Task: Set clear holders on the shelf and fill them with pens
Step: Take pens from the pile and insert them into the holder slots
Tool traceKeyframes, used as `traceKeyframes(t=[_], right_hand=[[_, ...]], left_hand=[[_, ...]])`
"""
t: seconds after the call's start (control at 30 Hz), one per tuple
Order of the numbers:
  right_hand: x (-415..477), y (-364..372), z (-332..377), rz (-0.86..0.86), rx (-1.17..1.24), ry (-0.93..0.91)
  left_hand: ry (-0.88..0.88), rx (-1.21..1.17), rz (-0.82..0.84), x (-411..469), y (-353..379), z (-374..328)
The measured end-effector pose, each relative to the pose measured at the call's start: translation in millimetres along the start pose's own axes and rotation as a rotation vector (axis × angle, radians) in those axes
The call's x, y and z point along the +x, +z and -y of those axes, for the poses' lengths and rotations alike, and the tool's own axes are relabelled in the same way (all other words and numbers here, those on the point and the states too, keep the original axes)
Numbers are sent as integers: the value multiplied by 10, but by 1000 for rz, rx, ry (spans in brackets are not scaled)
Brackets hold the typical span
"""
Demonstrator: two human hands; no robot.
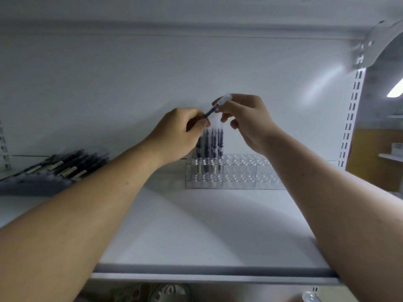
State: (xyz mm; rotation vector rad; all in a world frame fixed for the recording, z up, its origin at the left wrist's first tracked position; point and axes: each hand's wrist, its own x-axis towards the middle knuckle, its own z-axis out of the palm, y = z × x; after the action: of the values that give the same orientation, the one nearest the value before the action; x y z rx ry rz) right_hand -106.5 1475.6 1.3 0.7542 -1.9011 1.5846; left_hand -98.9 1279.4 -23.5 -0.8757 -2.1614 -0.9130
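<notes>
Filling step: both hands, left hand [182,132] and right hand [245,118], pinch one pen [214,107] above clear holder [234,174] near shelf [196,225] back edge; next, lower it into an empty hole.

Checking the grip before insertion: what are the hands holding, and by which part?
A dark pen with a clear cap: the left hand pinches its dark barrel end, the right hand its clear cap end.
</notes>
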Motion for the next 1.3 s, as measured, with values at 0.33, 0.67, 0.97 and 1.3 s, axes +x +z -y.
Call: traceKeyframes(t=[0.33, 0.67, 0.97, 1.3], right_hand=[[72, -85, 30, -236, -37, -19], [18, -99, -132, -180, -499, -81], [1, -74, -159, -78, -578, -71], [-40, -113, -184, 48, -641, -65]], left_hand=[[68, 101, -20, -12, -35, 79], [73, 225, -19, -18, -67, 115], [42, 214, -7, -2, -51, 130], [33, 232, 10, 5, -37, 152]])
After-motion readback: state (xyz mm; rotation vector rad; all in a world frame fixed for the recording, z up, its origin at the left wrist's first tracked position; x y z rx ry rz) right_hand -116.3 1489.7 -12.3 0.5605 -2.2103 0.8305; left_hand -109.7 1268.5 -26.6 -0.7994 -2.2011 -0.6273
